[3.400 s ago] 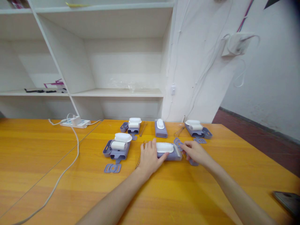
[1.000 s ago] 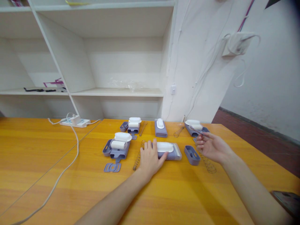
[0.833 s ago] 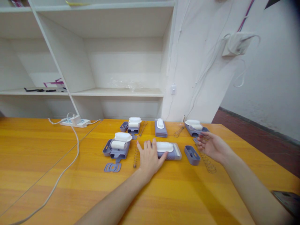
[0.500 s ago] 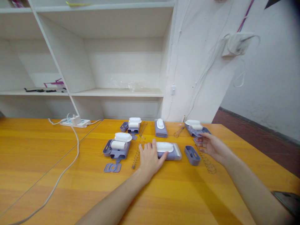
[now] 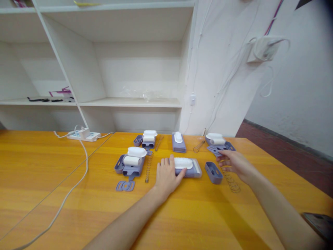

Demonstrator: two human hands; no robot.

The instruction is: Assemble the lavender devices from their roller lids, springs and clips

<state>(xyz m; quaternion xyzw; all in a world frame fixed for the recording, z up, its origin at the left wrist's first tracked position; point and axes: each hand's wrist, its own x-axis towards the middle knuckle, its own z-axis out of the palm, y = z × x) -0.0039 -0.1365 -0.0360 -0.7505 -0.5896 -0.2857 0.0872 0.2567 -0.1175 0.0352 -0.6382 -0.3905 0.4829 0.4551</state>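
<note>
My left hand [image 5: 166,175] lies over the left end of a purple case with a white bristle brush [image 5: 186,166], thumb on its near side and index finger by the brush, gripping it. The case's left end is hidden under the palm. Farther right, my right hand [image 5: 234,163] pinches a thin flat purple plate with cut-outs [image 5: 213,150], just in front of a purple case with a white roller [image 5: 218,141]. Below the right fingers lies a wire spring [image 5: 231,182]. A purple oval cap [image 5: 213,172] sits between the hands. Another spring [image 5: 148,168] lies left of my left hand.
Similar purple parts with white rollers [image 5: 132,160] stand on the left and at the back [image 5: 149,138]. Another brush case [image 5: 178,142] is near the wall. A power strip [image 5: 83,135], a cable [image 5: 84,173], a phone [image 5: 318,222] and shelving [image 5: 130,102] surround the work area.
The flat plate in my right hand has shifted left and shows more fully. The spring beside my left hand has moved left, away from the fingers. My left hand is nearly still.
</note>
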